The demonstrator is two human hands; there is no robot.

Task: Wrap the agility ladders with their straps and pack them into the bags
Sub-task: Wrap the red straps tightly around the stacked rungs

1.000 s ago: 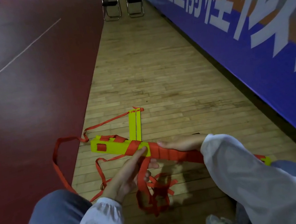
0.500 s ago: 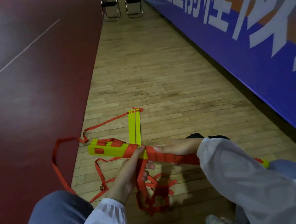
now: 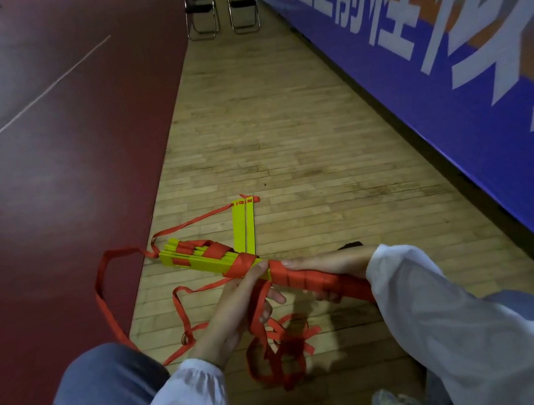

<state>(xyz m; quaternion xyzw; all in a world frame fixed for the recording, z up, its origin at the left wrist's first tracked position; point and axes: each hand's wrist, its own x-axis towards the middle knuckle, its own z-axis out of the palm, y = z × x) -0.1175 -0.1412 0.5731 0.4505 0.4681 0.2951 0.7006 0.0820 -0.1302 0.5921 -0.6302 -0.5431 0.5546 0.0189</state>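
Showing yellow ladder bundle (image 3: 198,261), half-wound in red strap (image 3: 307,276)

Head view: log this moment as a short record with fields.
ladder bundle: stacked yellow rungs, near part wound in strap
red strap: wound round the bundle; loose tail hangs to a heap on the wooden floor
left hand: pinches the strap at the bundle
right hand: grips the wrapped end
two unstacked rungs: flat on the floor beyond the bundle
folding chairs: two, far end
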